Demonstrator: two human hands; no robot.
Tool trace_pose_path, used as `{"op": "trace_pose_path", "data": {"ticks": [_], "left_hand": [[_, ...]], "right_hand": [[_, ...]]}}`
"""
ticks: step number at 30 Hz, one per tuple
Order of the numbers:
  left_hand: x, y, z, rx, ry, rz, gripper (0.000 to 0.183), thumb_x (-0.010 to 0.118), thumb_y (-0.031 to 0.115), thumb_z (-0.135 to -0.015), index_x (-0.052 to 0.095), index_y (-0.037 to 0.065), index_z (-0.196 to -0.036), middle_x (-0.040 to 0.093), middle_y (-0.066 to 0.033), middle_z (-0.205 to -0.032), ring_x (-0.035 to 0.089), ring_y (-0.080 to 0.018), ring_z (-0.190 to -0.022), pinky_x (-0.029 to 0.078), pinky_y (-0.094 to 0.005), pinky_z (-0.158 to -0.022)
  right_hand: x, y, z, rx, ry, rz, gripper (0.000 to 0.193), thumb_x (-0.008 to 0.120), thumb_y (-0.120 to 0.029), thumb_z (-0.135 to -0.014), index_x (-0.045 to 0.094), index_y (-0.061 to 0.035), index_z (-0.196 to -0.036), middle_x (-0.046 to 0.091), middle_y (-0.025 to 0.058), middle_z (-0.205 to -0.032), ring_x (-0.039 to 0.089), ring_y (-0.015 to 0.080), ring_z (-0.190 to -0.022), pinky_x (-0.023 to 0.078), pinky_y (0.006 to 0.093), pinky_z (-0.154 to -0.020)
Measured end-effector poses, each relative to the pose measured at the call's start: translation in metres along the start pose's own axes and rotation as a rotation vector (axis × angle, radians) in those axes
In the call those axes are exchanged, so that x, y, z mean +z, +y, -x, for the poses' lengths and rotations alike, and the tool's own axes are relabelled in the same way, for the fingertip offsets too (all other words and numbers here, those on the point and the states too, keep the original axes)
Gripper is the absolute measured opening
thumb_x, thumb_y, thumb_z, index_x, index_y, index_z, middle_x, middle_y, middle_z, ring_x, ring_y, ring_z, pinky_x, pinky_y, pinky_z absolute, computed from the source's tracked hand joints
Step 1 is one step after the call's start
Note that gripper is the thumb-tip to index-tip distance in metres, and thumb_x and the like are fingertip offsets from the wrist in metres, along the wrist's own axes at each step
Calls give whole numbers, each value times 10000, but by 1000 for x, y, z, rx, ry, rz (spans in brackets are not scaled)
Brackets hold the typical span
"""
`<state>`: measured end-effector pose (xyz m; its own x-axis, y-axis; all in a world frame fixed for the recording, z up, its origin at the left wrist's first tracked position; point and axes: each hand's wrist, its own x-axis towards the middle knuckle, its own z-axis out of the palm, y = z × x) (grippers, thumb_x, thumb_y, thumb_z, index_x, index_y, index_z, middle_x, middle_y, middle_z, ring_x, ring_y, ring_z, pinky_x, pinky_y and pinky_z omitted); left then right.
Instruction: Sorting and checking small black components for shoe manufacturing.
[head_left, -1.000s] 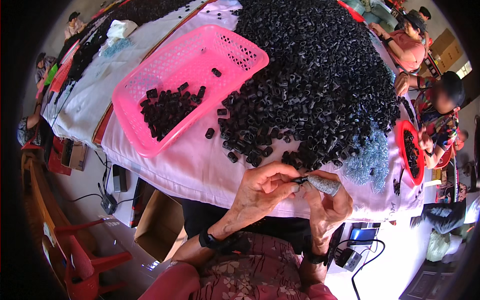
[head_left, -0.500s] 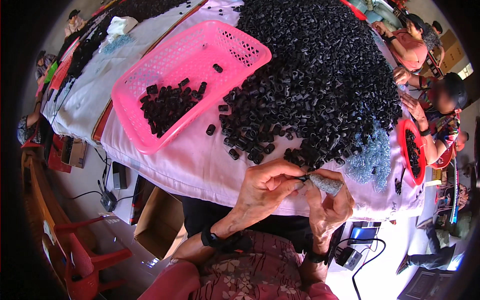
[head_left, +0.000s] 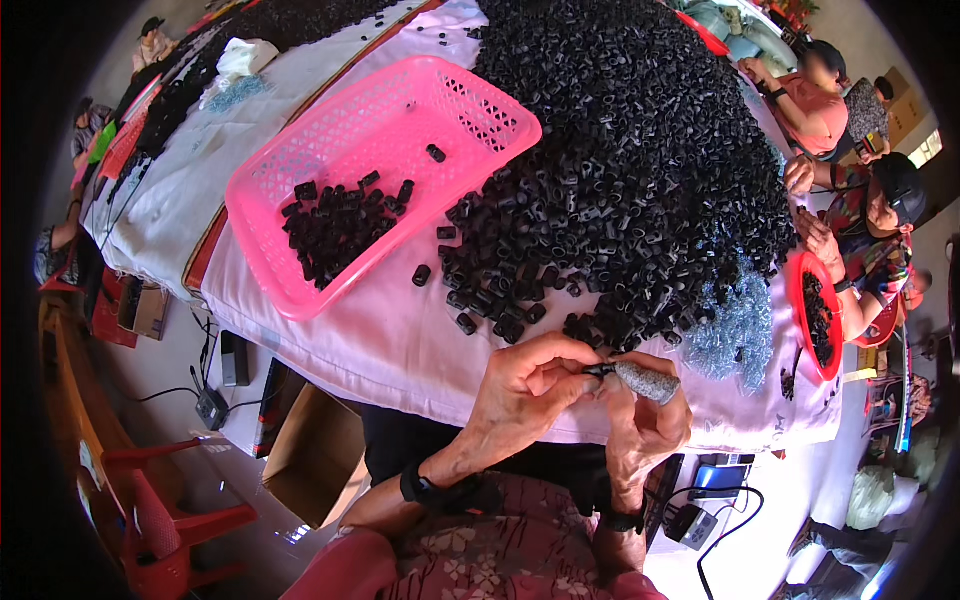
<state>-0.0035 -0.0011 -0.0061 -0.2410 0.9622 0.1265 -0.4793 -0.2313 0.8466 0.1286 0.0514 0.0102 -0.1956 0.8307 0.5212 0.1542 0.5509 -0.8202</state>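
My left hand (head_left: 530, 388) is closed in a pinch at the front edge of the cloth-covered table, its thumb and fingertips on a small black plastic part (head_left: 599, 369). Beside it my right hand (head_left: 648, 425) grips a short, grey speckled tool handle (head_left: 648, 382), thick and rounded. The handle's narrow end meets the black part between my two hands; fingers hide the exact contact. Just beyond my hands spreads a large heap of similar black plastic parts (head_left: 640, 170). To the left, a pink plastic basket (head_left: 400, 235) holds a small cluster of these parts.
Clear bluish plastic scraps (head_left: 735, 335) lie right of my hands. A red basin (head_left: 808, 265) with black pieces stands at the table's right edge, near a co-worker (head_left: 880, 215). Below the table sit an open cardboard box (head_left: 315, 455) and a red chair (head_left: 165, 510).
The view has shifted slightly. Both my hands stay together at the same spot, and the black part shows a little more between them. The co-worker's hands at the right have moved slightly.
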Motion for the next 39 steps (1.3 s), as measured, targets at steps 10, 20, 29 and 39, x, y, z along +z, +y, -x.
{"op": "trace_pose_path", "data": {"ticks": [10,20,29,39], "left_hand": [[-2,1,0,59,5,-45,249,599,-124,-850,614,-63,-1091,601,-106,-1072,612,-143,-968,530,-254,-852],[1,-4,1,93,33,-41,238,617,-110,-854,624,-58,-1086,607,-90,-1063,610,-121,-934,532,-237,-806],[3,-2,2,115,82,-81,216,614,-131,-848,627,-59,-1052,613,-92,-1047,604,-126,-925,525,-246,-790],[6,-1,-3,142,102,-128,198,563,-148,-864,601,-50,-1032,587,-73,-1028,595,-102,-941,497,-213,-803]], "right_hand": [[1,1,-2,-26,-38,27,215,709,41,-733,661,25,-942,690,124,-922,669,208,-775,517,285,-673],[1,0,-1,-86,-42,69,183,725,-14,-801,643,37,-956,682,140,-932,668,227,-775,516,303,-665],[6,-2,2,-90,-86,65,153,638,13,-868,622,73,-1008,635,145,-1019,630,194,-872,525,296,-761],[12,-6,-3,-31,-79,61,147,638,-6,-880,618,65,-1008,631,125,-1007,609,183,-865,507,281,-723]]}}
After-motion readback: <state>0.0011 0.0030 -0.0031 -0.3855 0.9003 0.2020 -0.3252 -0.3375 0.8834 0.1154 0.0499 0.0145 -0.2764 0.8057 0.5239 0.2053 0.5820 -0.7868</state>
